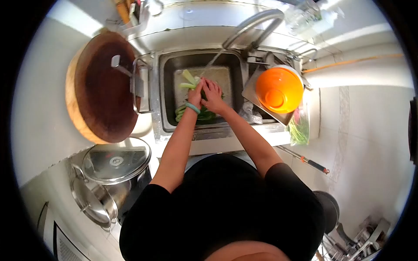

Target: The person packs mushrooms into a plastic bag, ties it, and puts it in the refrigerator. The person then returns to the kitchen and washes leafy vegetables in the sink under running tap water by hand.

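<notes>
Both hands are over the metal sink (163, 93), close together at its middle. My left hand (196, 93), with a pale green bangle at the wrist, is closed on leafy green vegetables (188, 78), whose pale stalks stick out to the upper left. My right hand (212, 96) lies against the same greens, its fingers extended over them. Water runs in a thin stream from the curved faucet (257, 21) just above the hands. More green leaves (180, 113) lie in the sink below the hands.
A round wooden chopping board (102, 87) stands left of the sink, beside a metal rack (141, 87). At the right sit an orange bowl (278, 89) and bagged greens (298, 130). Lidded pots (115, 163) are at the lower left.
</notes>
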A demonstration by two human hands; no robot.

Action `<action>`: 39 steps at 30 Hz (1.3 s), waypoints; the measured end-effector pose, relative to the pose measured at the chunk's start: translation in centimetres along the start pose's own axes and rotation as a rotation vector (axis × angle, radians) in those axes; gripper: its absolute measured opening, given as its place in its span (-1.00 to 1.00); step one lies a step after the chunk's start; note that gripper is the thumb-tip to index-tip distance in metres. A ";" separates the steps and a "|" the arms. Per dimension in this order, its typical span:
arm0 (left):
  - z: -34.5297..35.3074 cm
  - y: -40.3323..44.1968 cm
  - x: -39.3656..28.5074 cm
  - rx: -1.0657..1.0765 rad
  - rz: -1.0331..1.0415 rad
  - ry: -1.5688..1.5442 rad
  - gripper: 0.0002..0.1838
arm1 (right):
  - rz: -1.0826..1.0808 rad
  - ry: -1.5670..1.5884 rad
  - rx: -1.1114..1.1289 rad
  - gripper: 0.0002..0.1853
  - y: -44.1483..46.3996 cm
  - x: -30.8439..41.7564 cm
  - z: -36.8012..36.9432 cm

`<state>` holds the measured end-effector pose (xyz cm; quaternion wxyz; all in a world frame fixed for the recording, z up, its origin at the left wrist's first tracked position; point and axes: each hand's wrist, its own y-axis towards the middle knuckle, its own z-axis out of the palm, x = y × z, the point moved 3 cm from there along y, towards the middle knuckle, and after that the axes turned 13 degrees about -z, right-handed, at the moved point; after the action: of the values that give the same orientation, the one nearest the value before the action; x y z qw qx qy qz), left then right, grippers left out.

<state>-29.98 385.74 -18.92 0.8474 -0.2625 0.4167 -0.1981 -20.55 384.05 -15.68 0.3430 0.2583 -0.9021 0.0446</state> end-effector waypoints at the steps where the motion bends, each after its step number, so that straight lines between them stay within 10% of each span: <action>1: 0.2 -0.2 -0.2 -0.098 0.039 0.030 -0.56 | -0.018 0.085 -0.010 -0.12 -0.5 0.4 -1.0; 12: -1.8 2.1 -0.5 -0.230 0.089 -0.159 -0.84 | -0.090 -0.253 -0.172 -0.47 -10.1 -3.4 -17.4; 20: -1.0 1.1 -1.1 -0.254 0.123 -0.182 -0.83 | 0.433 -0.574 -0.319 0.29 -14.6 -5.5 -23.8; 39: -0.6 -1.8 -0.7 0.067 0.125 0.163 -0.80 | 0.312 -0.372 -0.422 0.20 -14.1 -7.6 -24.3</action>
<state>-31.07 384.60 -17.72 0.8297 -0.1906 0.4930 -0.1796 5.70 381.42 -3.43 0.2073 0.0437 -0.9673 -0.1393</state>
